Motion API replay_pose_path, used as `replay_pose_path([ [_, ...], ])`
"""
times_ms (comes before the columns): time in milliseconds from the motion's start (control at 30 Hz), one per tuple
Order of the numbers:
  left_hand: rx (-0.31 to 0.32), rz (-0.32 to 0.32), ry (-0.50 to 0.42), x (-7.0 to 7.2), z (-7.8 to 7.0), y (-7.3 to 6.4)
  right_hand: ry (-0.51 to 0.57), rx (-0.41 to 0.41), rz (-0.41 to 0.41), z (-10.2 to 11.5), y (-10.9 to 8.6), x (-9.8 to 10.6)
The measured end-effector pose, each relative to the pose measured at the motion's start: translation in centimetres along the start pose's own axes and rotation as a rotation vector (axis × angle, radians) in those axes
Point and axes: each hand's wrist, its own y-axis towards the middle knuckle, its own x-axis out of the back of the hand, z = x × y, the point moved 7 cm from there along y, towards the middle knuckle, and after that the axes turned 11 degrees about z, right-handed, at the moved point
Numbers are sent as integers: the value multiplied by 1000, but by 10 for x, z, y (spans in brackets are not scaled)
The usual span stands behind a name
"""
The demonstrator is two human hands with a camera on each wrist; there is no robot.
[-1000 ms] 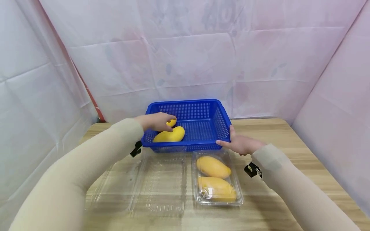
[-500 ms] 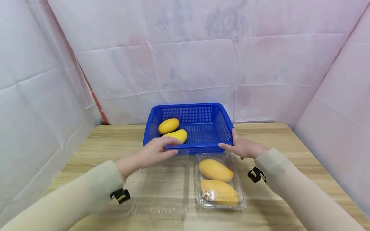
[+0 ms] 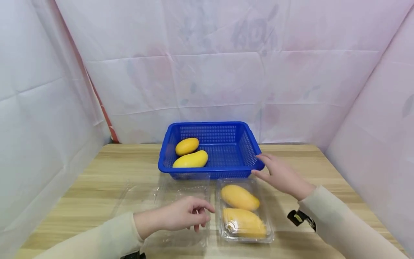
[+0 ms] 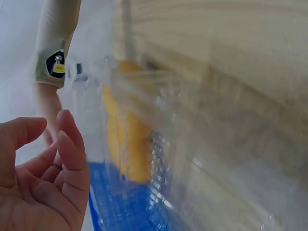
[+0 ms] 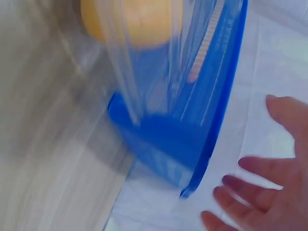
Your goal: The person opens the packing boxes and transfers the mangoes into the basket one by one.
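Observation:
My left hand (image 3: 185,214) hovers over an open clear plastic clamshell box (image 3: 181,239), its fingers loosely bent around nothing. To its right, a closed clamshell box (image 3: 270,233) contains two mangoes, an upper one (image 3: 240,197) and a lower one (image 3: 244,223). My right hand (image 3: 284,176) is beside the near right corner of the blue basket (image 3: 213,169), fingers spread. In the right wrist view those fingers (image 5: 264,168) stand apart from the basket rim. Two more mangoes, a far one (image 3: 187,146) and a near one (image 3: 191,159), lie in the basket's left part.
A wooden table (image 3: 90,176) bears everything. White printed sheeting (image 3: 213,82) rises behind the basket and on both sides. The open box's transparent second half (image 3: 136,194) lies flat to the left.
My left hand has come out of the basket and down toward me, over the open box. My right hand has let go of the basket corner and shifted slightly right.

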Motion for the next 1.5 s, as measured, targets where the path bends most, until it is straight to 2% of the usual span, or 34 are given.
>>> replay_pose_path([
  [67, 23, 16, -16, -4, 3, 1, -2, 108, -50, 17, -8, -3],
  [133, 35, 22, -12, -7, 6, 3, -5, 220, -63, 35, -16, -9],
  [400, 43, -8, 52, -18, 14, 21, -133, 568, 7, 104, -51, -37],
  [567, 75, -38, 168, -17, 16, 23, -243, 704, -4, 130, -59, -55],
  [767, 98, -53, 349, -16, 15, 26, -286, 700, 0, 136, -58, -64],
  [933, 105, -51, 432, -18, 17, 28, -275, 672, 25, 135, -55, -68],
  [1100, 87, -48, 474, -20, 17, 31, -250, 627, 40, 130, -51, -69],
  [1333, 115, -50, 526, -20, 16, 32, -233, 589, 62, 130, -49, -70],
  [1500, 136, -27, 493, -23, 16, 33, -244, 585, 44, 131, -50, -71],
])
